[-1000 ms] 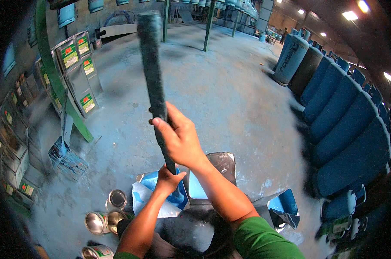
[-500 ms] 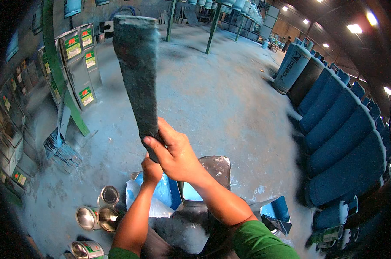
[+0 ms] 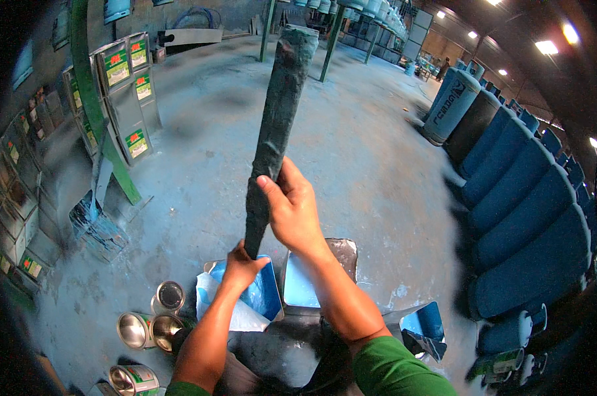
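Tilted further right since earlier frame: paint-caked stirring paddle [image 3: 277,125], upright above open blue-paint tin [image 3: 315,280]. Right hand [image 3: 294,210] wrapped mid-shaft, left hand [image 3: 244,264] clenched lower. Risk: drips, splashing floor [image 3: 377,158]

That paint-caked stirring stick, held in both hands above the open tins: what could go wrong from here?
1. The stirring stick is coated dark and looks wet; it may drip on the concrete floor.
2. Right hand and left hand grip only its lower end, so the long top could swing wide.
3. Small open cans sit close by the left forearm and could be knocked over.
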Tool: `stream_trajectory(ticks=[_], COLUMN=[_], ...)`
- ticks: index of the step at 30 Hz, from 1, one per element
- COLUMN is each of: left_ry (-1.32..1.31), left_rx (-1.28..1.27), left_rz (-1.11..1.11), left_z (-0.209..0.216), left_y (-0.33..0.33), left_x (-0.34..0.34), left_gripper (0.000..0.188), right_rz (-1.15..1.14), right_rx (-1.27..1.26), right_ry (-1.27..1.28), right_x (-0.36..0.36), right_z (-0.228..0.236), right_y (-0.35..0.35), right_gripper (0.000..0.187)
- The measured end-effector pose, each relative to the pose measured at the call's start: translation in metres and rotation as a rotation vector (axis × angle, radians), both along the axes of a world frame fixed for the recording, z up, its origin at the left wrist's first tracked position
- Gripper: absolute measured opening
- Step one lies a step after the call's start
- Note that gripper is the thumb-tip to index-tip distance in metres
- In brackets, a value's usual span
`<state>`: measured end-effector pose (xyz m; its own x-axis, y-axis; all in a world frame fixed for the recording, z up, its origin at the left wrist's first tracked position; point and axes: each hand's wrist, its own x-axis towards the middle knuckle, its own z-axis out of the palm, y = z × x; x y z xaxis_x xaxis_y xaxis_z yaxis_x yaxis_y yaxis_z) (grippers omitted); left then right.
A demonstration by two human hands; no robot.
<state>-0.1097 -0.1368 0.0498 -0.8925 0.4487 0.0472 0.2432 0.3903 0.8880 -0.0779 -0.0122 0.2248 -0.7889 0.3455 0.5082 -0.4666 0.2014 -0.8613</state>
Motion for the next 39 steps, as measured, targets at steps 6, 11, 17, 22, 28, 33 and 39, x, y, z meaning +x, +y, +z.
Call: stream_trajectory(ticks=[6, 11, 17, 22, 28, 33, 39], left_ry=[0.187, 0.407, 0.241, 0.04, 0.198, 0.522, 0.284], left_rx=[0.168, 0.313, 0.222, -0.032, 0.003, 0.301, 0.105], left_rz=[0.14, 0.023, -0.084, -0.077, 0.053, -0.024, -0.056], left_z=[0.001, -0.008, -0.013, -0.007, -0.004, -0.015, -0.023], left_y=[-0.004, 0.01, 0.018, -0.002, -0.004, 0.002, 0.021], left_x=[-0.022, -0.008, 0.007, 0.007, -0.022, -0.021, 0.004], left_gripper=[0.047, 0.036, 0.046, 0.05, 0.048, 0.029, 0.032], right_rz=[0.198, 0.222, -0.001, -0.062, 0.021, 0.084, -0.018], right_rx=[0.17, 0.265, 0.185, 0.042, 0.074, 0.276, 0.263], right_ry=[-0.097, 0.041, 0.041, -0.015, 0.054, 0.002, 0.053], right_x=[0.025, 0.032, 0.017, 0.006, 0.016, 0.036, 0.024], right_z=[0.012, 0.024, 0.016, 0.008, 0.007, 0.018, 0.021], right_y=[-0.029, -0.037, -0.027, -0.007, -0.019, -0.045, -0.036], right_gripper=[0.046, 0.044, 0.04, 0.026, 0.034, 0.039, 0.036])
